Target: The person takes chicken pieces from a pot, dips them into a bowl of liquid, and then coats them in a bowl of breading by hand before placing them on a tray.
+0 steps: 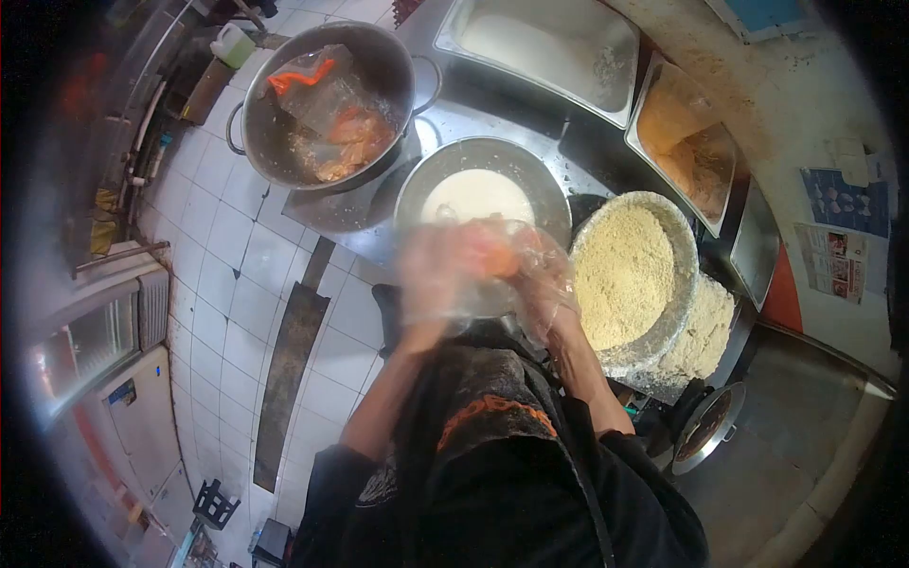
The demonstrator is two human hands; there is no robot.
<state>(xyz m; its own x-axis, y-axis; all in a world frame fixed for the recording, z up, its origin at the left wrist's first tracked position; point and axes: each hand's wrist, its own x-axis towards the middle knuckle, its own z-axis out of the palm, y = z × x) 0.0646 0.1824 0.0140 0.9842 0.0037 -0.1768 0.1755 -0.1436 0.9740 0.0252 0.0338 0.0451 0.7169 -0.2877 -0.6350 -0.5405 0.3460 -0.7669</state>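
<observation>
Both hands are held close together over the near rim of a metal bowl [412,194] that holds white liquid [478,196]. My left hand [436,275] is smeared by motion, so its fingers do not show clearly. My right hand [544,284], in a clear plastic glove, has its fingers curled inward beside the left. A blurred pinkish-orange piece [494,256] shows between the hands, and I cannot make out its kind. Just right of my right hand sits a round tub [688,251] of pale yellow, crumbly flour-like coating [625,275].
A large two-handled pot [256,137] at upper left holds a plastic bag and what looks like raw meat. Steel pans [620,104] with white and orange-brown contents line the back. Loose flour [705,331] lies right of the tub. A smaller pan [710,426] stands at lower right.
</observation>
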